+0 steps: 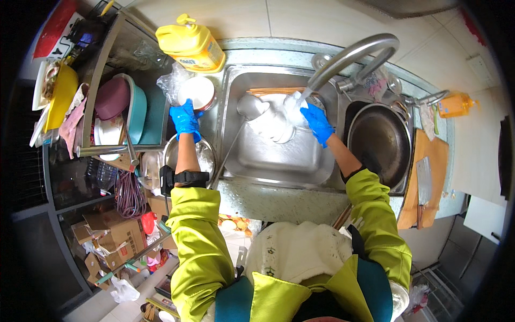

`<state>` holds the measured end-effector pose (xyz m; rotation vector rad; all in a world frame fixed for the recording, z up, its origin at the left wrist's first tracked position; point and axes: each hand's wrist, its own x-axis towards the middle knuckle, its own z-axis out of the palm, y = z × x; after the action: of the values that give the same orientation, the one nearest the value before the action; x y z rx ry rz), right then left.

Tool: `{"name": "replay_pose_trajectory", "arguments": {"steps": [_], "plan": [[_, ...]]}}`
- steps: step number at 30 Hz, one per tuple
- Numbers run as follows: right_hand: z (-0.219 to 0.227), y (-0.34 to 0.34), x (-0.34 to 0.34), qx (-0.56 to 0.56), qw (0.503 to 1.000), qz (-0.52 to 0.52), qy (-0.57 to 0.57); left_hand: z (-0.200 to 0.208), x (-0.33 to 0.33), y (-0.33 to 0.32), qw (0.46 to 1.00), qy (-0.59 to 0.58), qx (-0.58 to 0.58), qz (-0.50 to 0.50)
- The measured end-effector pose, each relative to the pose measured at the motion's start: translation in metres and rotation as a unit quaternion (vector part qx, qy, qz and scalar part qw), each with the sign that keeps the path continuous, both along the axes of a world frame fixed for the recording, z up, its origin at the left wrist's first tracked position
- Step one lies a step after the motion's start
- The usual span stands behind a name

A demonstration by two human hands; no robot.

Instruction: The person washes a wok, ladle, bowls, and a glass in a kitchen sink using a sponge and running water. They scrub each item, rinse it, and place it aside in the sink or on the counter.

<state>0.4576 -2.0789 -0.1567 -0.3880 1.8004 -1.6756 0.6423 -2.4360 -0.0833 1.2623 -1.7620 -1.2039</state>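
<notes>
My left hand [185, 119], in a blue glove, grips the near rim of a white bowl [197, 92] on the counter left of the sink [252, 161]. Over the sink my right hand [319, 124], also gloved in blue, has its fingers closed on a white dish [295, 109]. It is under the spout of the curved faucet [354, 51], and glare blurs its shape. White dishes [273, 129] lie in the sink below it. Next to them is a metal ladle [252, 106], its long handle slanting over the left edge. Wooden chopsticks [273, 91] lie along the sink's back wall.
A yellow jug [193, 45] and clear plastic bag stand behind the bowl. A metal basin [206, 155] is below my left wrist. Right of the sink sit a large frying pan [378, 142] and a cleaver [424, 182] on a wooden board [437, 161]. An open drawer [123, 148] holds basins.
</notes>
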Motion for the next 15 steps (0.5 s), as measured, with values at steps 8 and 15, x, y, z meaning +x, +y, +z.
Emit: {"name": "replay_pose_trajectory", "arguments": {"steps": [8, 15], "plan": [[0.05, -0.031, 0.025, -0.175, 0.871, -0.139, -0.437, 0.026, -0.05, 0.172, 0.973, -0.044, -0.22, -0.047], [0.056, -0.004, 0.016, 0.158, 0.81, 0.274, 0.494, -0.034, -0.07, 0.226, 0.587, 0.226, 0.741, -0.235]]}}
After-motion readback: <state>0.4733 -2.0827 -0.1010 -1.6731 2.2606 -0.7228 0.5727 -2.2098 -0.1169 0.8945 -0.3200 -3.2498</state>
